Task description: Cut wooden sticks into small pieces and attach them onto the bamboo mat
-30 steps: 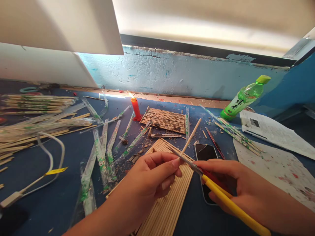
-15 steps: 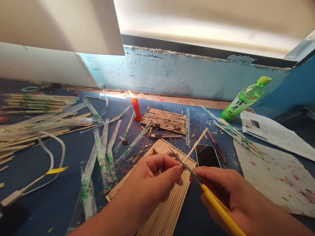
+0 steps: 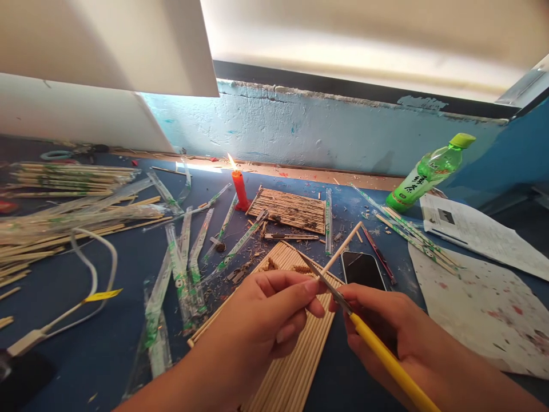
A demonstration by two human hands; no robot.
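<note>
My left hand (image 3: 274, 309) pinches a pale wooden chopstick (image 3: 343, 249) between thumb and fingertips; the stick slants up to the right. My right hand (image 3: 394, 337) is closed around yellow-handled scissors (image 3: 377, 349). Their metal blades point up and left and cross the chopstick beside my left fingertips. Whether the blades are parted there I cannot tell. Beneath both hands lies a panel of chopsticks set side by side (image 3: 295, 349), with small brown clumps on its far part. A smaller, dark-stained stick panel (image 3: 287, 209) lies farther back.
A lit red candle (image 3: 239, 191) stands behind the work, and a craft knife (image 3: 291, 236) lies before the smaller panel. Chopstick wrappers (image 3: 178, 274) and a white cable (image 3: 114, 257) are at left. On the right are a phone (image 3: 363, 271), a green bottle (image 3: 422, 177) and stained paper (image 3: 472, 303).
My left fingertips and the scissor blades have shifted slightly along the chopstick. The scissors still lie against it, and both hands keep their hold.
</note>
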